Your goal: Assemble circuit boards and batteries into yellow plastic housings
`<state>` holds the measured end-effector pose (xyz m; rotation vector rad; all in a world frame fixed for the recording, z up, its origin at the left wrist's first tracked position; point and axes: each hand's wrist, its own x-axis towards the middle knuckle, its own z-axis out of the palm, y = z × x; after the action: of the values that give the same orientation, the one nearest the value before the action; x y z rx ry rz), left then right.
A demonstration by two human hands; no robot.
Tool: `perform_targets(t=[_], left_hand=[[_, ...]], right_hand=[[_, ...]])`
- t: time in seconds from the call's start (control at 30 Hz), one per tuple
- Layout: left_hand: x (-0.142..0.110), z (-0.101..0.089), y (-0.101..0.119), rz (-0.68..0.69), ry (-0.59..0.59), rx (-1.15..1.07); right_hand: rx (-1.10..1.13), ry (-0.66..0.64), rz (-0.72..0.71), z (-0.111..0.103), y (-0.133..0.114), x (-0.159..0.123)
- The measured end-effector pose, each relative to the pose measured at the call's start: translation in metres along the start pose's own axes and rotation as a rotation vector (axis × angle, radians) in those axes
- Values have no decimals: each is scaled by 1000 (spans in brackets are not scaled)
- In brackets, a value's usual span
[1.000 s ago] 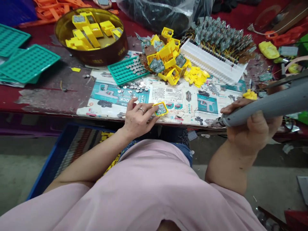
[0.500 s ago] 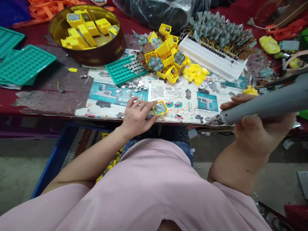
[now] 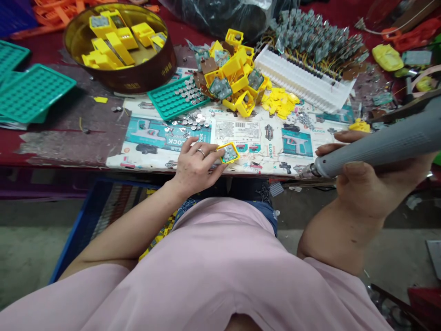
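Observation:
My left hand (image 3: 195, 164) rests on the printed cardboard sheet (image 3: 265, 138) at the table's near edge, fingers pinched on a small yellow square casing (image 3: 229, 153) with a circuit board inside. My right hand (image 3: 365, 177) is wrapped round a grey electric screwdriver (image 3: 379, 147) whose tip points left, level with the table edge and well to the right of the casing. A pile of yellow casings (image 3: 236, 76) lies farther back. Loose silver button cells (image 3: 193, 120) lie above my left hand.
A round brown tin (image 3: 138, 78) with yellow parts stands back left. Green cell trays (image 3: 34, 89) lie at left, another green tray (image 3: 168, 103) by the pile. A white rack (image 3: 303, 85) of wired boards is back right. A blue crate (image 3: 79, 230) sits below the table.
My right hand with the screwdriver has shifted slightly, its tip still off to the right. My left hand stays on the yellow casing. The view has drifted a little.

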<state>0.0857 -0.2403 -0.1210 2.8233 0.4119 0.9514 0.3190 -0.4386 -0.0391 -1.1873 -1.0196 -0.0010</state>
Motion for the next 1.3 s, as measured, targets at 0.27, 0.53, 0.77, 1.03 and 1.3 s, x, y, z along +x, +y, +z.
perform_targets(t=[0.27,0.53,0.77,1.03,1.3], left_hand=[[-1,0,-1,35,21,48],[-1,0,-3,5,-39,40],[3,0,-1,75,35,42],[2,0,-3,30,16,-41],[0,2,-2,21,23,10]], right_hand=[[-54,-30,-24,3,-3,-1],[-60,-22,-58,-3,3,0],[-45,-43,-80,-6,6,-1],[-68,64,23,-5,3,-3],[-83,18,-12,-5,4,-2]])
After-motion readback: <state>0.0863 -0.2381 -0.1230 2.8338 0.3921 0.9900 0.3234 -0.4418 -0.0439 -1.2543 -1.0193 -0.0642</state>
